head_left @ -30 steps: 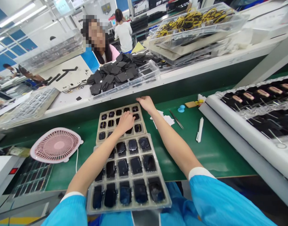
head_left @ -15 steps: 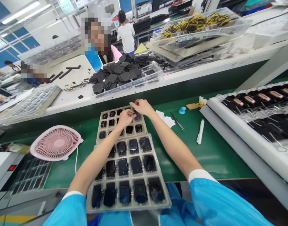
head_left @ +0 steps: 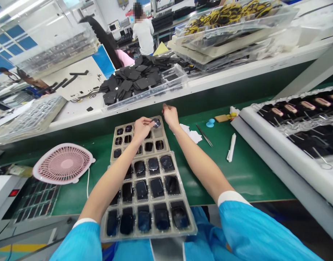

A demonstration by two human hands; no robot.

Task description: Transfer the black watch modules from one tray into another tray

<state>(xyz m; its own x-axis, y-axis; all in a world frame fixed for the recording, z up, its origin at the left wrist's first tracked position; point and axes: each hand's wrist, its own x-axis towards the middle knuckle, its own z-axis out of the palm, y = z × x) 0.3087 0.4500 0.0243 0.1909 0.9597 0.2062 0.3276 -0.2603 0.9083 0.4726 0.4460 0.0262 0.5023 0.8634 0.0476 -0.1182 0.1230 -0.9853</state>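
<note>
Between its fingertips my left hand [head_left: 142, 128] holds a small dark watch-like piece [head_left: 157, 123] over the far right part of the back tray [head_left: 112, 154]. My right hand [head_left: 170, 115] is just beyond that tray's right edge, fingers pinched together; whatever they hold, if anything, is too small to name. Dark square pieces sit in the back tray's compartments, partly hidden by my left hand and forearm. A nearer tray [head_left: 182, 233] overlaps its front edge and holds rows of larger dark pieces.
A pink fan [head_left: 71, 164] stands left. Right of the trays lie white paper [head_left: 192, 135], tweezers [head_left: 204, 135], a blue knob-shaped item [head_left: 210, 123] and a white pen [head_left: 231, 148]. A large rack [head_left: 296, 159] of black parts is far right. Black pieces [head_left: 133, 79] heap on the shelf.
My hands have moved apart: the right went up and right, off the tray, while the left keeps the dark piece. The view shifted slightly, and the person behind the shelf turned or leaned.
</note>
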